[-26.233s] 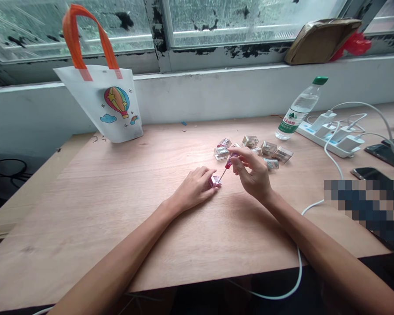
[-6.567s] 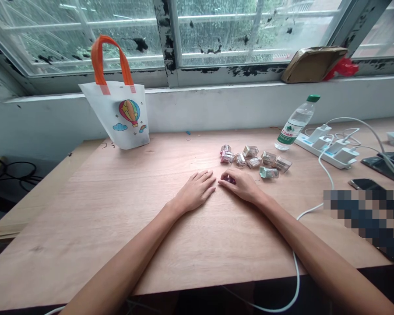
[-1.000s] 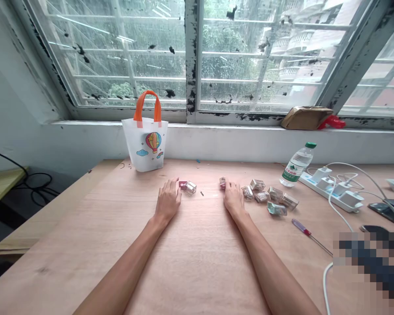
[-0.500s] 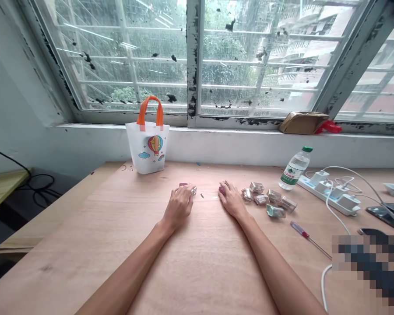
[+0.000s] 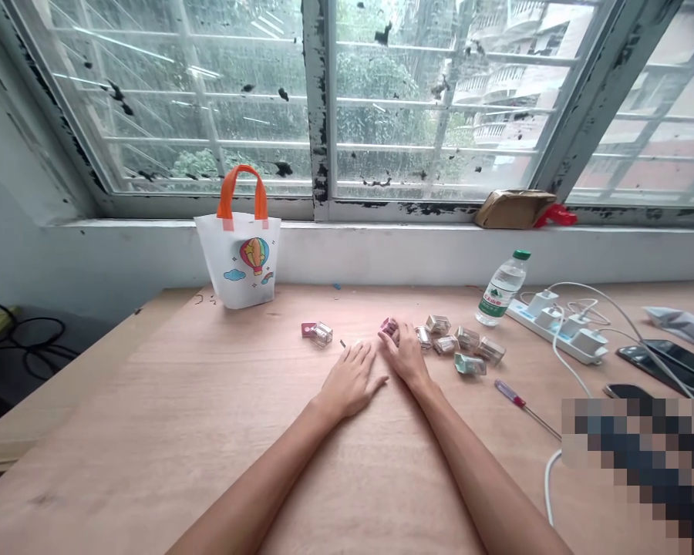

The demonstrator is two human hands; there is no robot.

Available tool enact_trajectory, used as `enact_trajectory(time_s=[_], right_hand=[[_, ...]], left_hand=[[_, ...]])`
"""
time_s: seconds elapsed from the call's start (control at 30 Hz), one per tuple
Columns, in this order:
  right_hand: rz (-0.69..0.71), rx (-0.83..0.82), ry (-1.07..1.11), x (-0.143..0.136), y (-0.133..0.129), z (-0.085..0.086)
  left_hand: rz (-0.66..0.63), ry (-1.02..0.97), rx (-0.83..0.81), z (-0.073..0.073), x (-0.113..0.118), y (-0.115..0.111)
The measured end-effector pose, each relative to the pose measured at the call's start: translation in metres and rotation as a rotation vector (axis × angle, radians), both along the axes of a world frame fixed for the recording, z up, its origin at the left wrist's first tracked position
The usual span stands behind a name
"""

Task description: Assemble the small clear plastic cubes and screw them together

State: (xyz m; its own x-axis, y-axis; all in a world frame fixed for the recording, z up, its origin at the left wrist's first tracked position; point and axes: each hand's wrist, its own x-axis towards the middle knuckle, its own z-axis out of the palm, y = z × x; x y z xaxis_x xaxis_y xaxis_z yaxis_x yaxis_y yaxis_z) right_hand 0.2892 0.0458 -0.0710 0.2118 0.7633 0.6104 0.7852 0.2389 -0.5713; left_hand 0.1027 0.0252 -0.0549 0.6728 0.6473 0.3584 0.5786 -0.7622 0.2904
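Observation:
My left hand [image 5: 352, 379] lies flat on the wooden table, fingers stretched forward and thumb out to the side, holding nothing. Close to its fingertips is a small dark sliver [image 5: 343, 344]. My right hand [image 5: 408, 356] has its thumb and fingers closed around a small purple-pink block [image 5: 389, 326], partly covered by them. Left of both hands, a small clear plastic box [image 5: 322, 333] rests against a flat pink piece [image 5: 308, 330]. Several similar clear boxes [image 5: 468, 337] lie in a loose group just right of my right hand, one with a green piece [image 5: 466, 363].
A white bag with orange handles [image 5: 240, 262] stands at the back left. On the right are a water bottle [image 5: 502, 290], a power strip [image 5: 560, 331] with cables, a screwdriver [image 5: 510, 393] and a phone [image 5: 659, 361]. A cardboard piece [image 5: 513, 210] sits on the sill.
My left hand has moved right and nearer to me, leaving the clear box and pink piece on the table. My right hand remains at the purple-pink block. The whole view has shifted slightly.

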Motion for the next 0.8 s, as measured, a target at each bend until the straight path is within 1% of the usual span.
enact_trajectory(time_s=[0.1,0.17,0.3,0.4,0.47,0.53,0.6,0.63,0.7,0.8], right_hand=[[0.032,0.027,0.03,0.0,-0.006,0.003],[0.062,0.038,0.033,-0.002,-0.015,0.004],[0.196,0.04,0.026,-0.004,-0.033,0.007],[0.277,0.031,0.124,-0.001,-0.039,0.012],[0.278,0.008,0.291,0.002,-0.038,0.014],[0.292,-0.046,0.519,0.005,-0.037,0.016],[0.355,-0.12,0.753,0.007,-0.036,0.018],[0.394,-0.154,0.841,0.007,-0.036,0.019],[0.452,-0.194,0.937,0.007,-0.037,0.02],[0.455,-0.201,0.946,0.009,-0.038,0.021]], left_hand=[[0.158,-0.017,-0.016,-0.005,-0.006,0.005],[0.231,-0.033,-0.013,-0.007,-0.009,0.007],[0.289,-0.05,0.013,-0.007,-0.011,0.007],[0.321,-0.084,0.054,-0.002,-0.01,0.004],[0.296,-0.116,0.089,0.005,-0.008,0.001],[0.234,-0.15,0.099,0.012,-0.001,-0.001],[0.182,-0.193,0.057,0.018,0.009,-0.002],[0.164,-0.22,0.011,0.02,0.016,-0.001],[0.134,-0.288,-0.116,0.023,0.029,0.002],[0.043,-0.43,-0.306,0.022,0.044,0.008]])
